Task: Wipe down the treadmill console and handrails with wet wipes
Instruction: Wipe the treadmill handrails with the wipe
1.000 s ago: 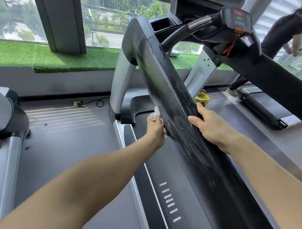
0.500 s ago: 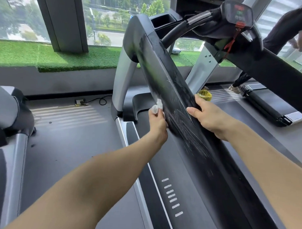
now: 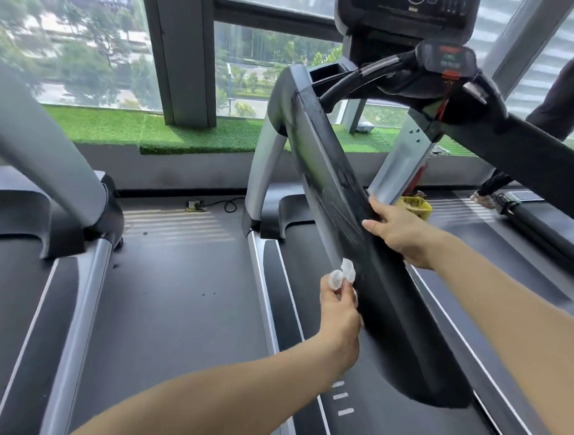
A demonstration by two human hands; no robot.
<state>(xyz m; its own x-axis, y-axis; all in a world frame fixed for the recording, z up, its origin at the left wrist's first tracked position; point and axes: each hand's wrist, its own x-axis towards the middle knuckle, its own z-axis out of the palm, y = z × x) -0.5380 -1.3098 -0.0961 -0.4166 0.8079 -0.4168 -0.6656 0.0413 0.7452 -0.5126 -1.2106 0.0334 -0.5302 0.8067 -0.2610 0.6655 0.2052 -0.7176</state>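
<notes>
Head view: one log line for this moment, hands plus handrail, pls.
left hand: pinches wet wipe against handrail side | right hand: rests on handrail top | smears visible above hands

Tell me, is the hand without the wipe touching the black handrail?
Touching. The head view shows the right hand resting on the handrail, thumb on its surface.

You have two hands (image 3: 339, 313) (image 3: 399, 232), one wet wipe (image 3: 342, 274), three treadmills (image 3: 313, 159) (image 3: 46, 176) (image 3: 539, 226), one console (image 3: 406, 13), one yellow bag (image 3: 413, 205).
</notes>
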